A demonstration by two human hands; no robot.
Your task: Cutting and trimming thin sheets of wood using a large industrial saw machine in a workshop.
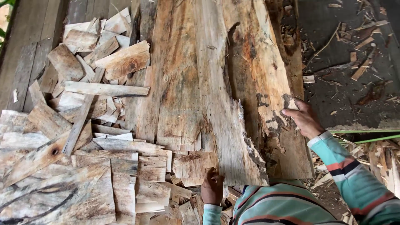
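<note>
Long thin sheets of rough wood veneer (pixel 187 75) lie stacked lengthwise in front of me. My left hand (pixel 212 187) grips the near end of a pale, ragged-edged veneer sheet (pixel 221 121) on top of the stack. My right hand (pixel 304 118) rests with fingers spread on the right edge of a brownish, dark-stained sheet (pixel 262 71). Both sleeves are striped teal, pink and dark.
A heap of short broken veneer offcuts (pixel 79 125) covers the left side. Wooden floor boards (pixel 29 29) show at far left. Dark ground littered with wood chips (pixel 354 54) lies to the right, with green stalks (pixel 366 135) and splinters near my right arm.
</note>
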